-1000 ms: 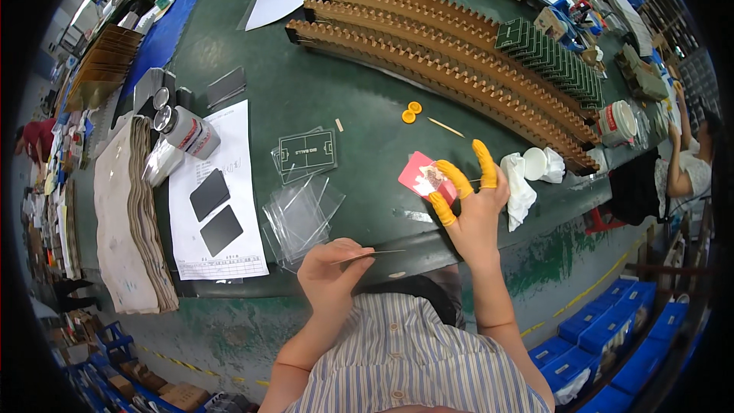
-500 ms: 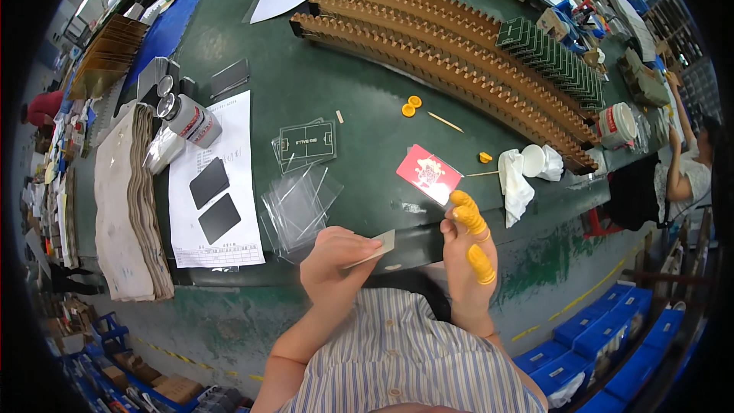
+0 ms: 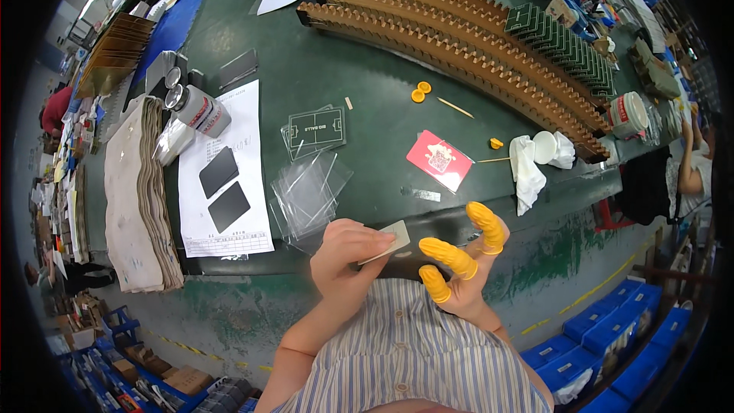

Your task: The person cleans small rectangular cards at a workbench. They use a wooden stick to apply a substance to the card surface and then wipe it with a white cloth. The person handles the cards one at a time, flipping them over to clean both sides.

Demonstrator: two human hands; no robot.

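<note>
My left hand (image 3: 345, 254) pinches a small pale flat card (image 3: 394, 241) over the table's front edge. To its right, my right hand (image 3: 462, 264) has yellow finger cots on several fingers, which are spread with nothing between them. Just past the left hand lies a loose stack of clear plastic sheets (image 3: 308, 193). Behind that stack rests a dark green printed card (image 3: 316, 129) on clear sheets. A red card with a white design (image 3: 439, 160) lies beyond my right hand, beside a wooden stick and a white cloth (image 3: 526, 176).
Long slotted wooden racks (image 3: 443, 50) cross the back, with green cards (image 3: 562, 46) standing in the right end. At left are a paper sheet (image 3: 225, 222) with two black cards, a metal-topped bottle (image 3: 200, 112) and a cloth stack (image 3: 134, 199). A white tub (image 3: 628, 115) stands right, near another person.
My right hand has turned and spread its fingers, moving a little nearer the left. The left hand still holds the pale card. The whole view has shifted slightly.
</note>
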